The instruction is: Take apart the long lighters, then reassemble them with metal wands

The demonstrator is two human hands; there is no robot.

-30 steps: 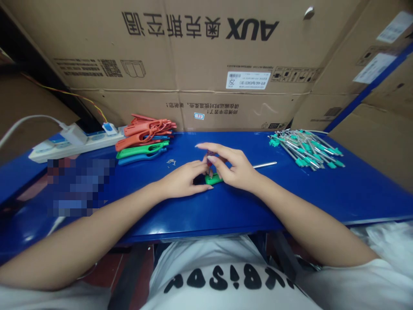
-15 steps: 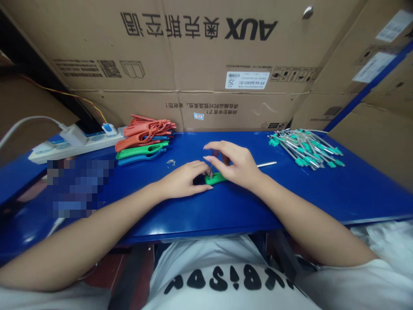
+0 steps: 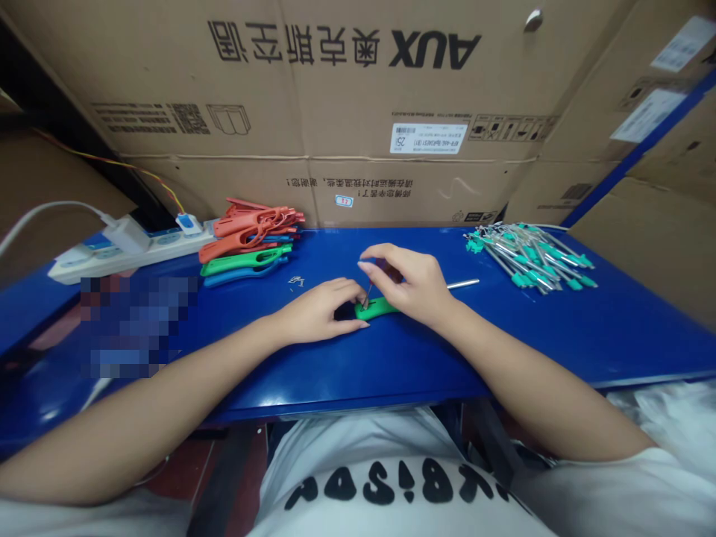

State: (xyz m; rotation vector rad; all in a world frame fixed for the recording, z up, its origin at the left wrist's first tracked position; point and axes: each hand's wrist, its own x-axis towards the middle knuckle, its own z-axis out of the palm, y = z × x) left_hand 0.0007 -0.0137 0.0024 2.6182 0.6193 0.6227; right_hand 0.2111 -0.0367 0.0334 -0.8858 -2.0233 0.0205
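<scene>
We found fingers of the left hand pinching the green handle left of the rod pile, those of the right hand curled around a slim driver whose tilt risked a slip.

Left hand and right hand close together, both forearms bare and angled inward.
The left hand lies low, thumb stretched out straight below its bent fingers; the right arches a little higher, back upward, thumb and index fingertips nearly meeting, wrist fairly straight.
</scene>
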